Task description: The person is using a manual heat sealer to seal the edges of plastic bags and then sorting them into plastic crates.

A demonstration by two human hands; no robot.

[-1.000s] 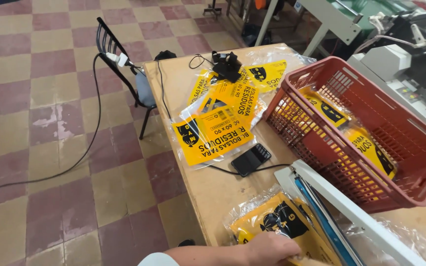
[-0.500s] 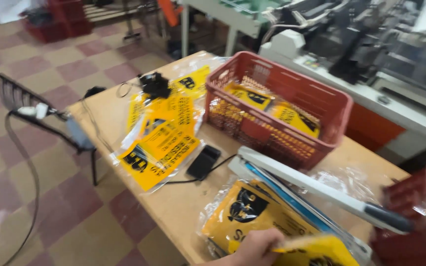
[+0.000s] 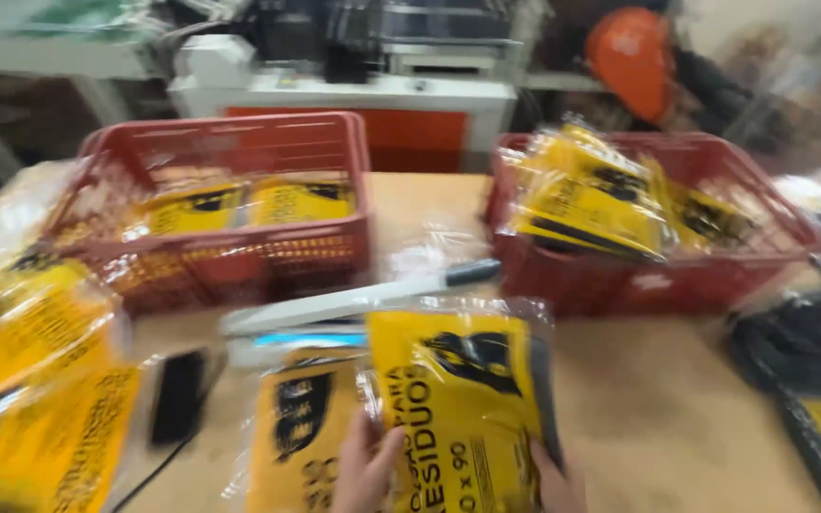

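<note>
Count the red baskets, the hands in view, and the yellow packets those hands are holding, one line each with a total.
Red baskets: 2, the left basket and the right basket.
Hands: 2, the left hand and the right hand.
Yellow packets held: 1, the yellow packet between both hands.
Total: 5.

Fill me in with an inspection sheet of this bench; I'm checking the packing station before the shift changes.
Surface: wooden table, blurred.
Job's things: yellow-and-black bag packet held upright; a second packet lies flat beside it.
Clutter: left red basket and right red basket, both holding packets; heat sealer bar; small black device.
Grippers: left hand and right hand grip the packet's lower edges.
Cables: black cable leaves the device.
Surroundings: white machine behind; orange object.
</note>
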